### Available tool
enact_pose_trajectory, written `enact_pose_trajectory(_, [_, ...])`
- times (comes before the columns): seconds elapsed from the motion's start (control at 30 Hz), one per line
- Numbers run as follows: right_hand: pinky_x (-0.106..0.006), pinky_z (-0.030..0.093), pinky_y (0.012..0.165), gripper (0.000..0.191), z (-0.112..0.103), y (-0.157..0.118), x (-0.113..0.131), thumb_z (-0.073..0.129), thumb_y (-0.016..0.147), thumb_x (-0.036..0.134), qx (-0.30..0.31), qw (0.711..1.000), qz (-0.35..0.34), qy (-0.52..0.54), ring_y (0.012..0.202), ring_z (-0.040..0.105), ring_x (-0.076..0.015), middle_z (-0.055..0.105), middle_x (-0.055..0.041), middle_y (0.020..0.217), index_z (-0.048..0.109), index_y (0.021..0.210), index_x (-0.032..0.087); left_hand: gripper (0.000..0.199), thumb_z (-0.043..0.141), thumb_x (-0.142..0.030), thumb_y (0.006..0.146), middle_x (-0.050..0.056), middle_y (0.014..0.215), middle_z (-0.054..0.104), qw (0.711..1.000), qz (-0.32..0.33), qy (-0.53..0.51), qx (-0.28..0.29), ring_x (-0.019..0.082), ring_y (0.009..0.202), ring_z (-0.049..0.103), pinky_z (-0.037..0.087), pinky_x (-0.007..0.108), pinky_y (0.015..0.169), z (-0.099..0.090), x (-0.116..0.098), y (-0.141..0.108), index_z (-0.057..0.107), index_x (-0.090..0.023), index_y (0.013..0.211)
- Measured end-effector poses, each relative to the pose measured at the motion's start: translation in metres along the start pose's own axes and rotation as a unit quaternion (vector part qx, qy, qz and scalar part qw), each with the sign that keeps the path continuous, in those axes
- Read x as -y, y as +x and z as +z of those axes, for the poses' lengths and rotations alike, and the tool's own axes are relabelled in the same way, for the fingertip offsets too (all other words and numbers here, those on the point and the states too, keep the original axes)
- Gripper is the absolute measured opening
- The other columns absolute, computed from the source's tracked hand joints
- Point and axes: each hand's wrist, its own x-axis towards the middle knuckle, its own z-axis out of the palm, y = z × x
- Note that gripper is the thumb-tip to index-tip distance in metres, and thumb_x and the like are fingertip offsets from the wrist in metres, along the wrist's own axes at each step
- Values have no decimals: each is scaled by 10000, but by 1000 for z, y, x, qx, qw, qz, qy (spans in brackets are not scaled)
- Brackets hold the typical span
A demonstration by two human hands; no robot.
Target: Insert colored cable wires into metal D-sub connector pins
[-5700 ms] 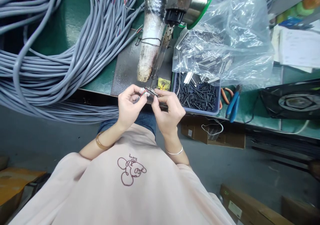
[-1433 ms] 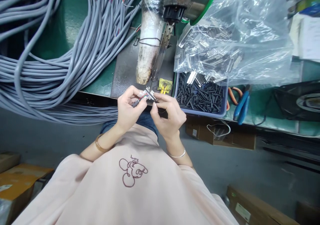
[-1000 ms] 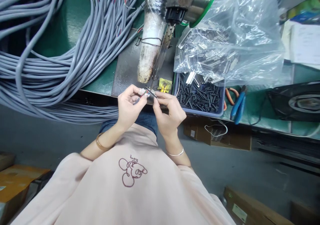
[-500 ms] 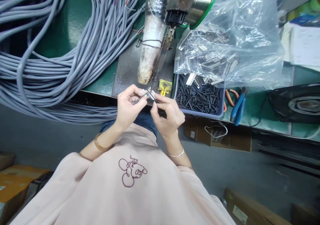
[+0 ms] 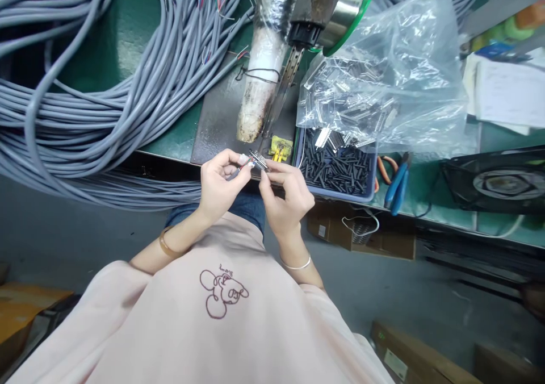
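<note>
My left hand (image 5: pixel 223 182) pinches the stripped end of a grey cable, its thin coloured wires (image 5: pixel 248 163) fanned toward a small metal pin connector (image 5: pixel 259 160). On the connector's other end, the thumb and forefinger of my right hand (image 5: pixel 287 193) are closed. The wires meet the connector's row of pins; whether they are joined cannot be made out. Just beyond my fingers, a soldering iron (image 5: pixel 286 77) points down beside a white, scorched tube (image 5: pixel 258 97). A yellow clip-like piece (image 5: pixel 280 150) sits close to my right fingertips.
Bundled grey cables (image 5: pixel 128 111) cover the bench's left side. To the right, a blue bin (image 5: pixel 336 193) holds short black tubes, with a plastic bag (image 5: pixel 409 71) of connectors over it. Blue-handled pliers (image 5: pixel 398 188), a black fan (image 5: pixel 502 176) and a solder spool (image 5: pixel 347 17) are also there.
The connector has turned slightly between my fingers, tilting down to the right. Both hands stay in nearly the same place, and the view has shifted a little.
</note>
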Motion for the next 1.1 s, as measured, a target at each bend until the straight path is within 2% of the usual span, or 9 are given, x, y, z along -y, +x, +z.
enact_pose_trajectory(0.13, [-243, 616, 744, 171, 1, 5, 2, 681, 911, 121, 19, 1000, 11, -8, 863, 767, -133, 790, -25, 959, 594, 812, 229, 114, 743, -188, 691, -19, 679, 690, 1000, 15, 6, -22, 9, 436, 485, 387, 124, 403, 2, 1, 2, 636, -153, 675])
enact_pose_trajectory(0.37, [-252, 616, 774, 176, 0, 12, 6, 715, 892, 106, 3, 1000, 12, -7, 880, 761, -131, 781, -9, 967, 608, 828, 231, 82, 728, -154, 718, -18, 694, 696, 998, 54, 0, -22, 10, 451, 499, 397, 120, 417, 5, -3, 5, 649, -157, 698])
enact_pose_trajectory(0.6, [-255, 617, 758, 164, -1, 11, 5, 700, 907, 120, 1, 1000, 9, -5, 868, 764, -133, 784, -6, 968, 612, 828, 233, 140, 738, -148, 734, -51, 629, 623, 999, 46, -26, -12, -1, 408, 437, 350, 118, 388, 4, -4, 5, 606, -165, 690])
enact_pose_trajectory(0.9, [-261, 625, 744, 163, 0, 8, 5, 683, 920, 128, 12, 1000, 17, 1, 860, 767, -134, 788, -8, 937, 615, 813, 231, 214, 811, -211, 750, -34, 687, 650, 999, 40, -14, -4, 2, 426, 439, 367, 125, 404, 1, 1, 1, 606, -166, 703])
enact_pose_trajectory(1.1, [-242, 620, 756, 142, 1, 10, 4, 703, 903, 110, 8, 1000, 17, 3, 872, 768, -129, 789, 1, 949, 651, 840, 227, 205, 784, -200, 757, -33, 707, 654, 999, 50, 2, -15, -1, 442, 449, 377, 116, 423, 3, 3, 4, 590, -164, 703])
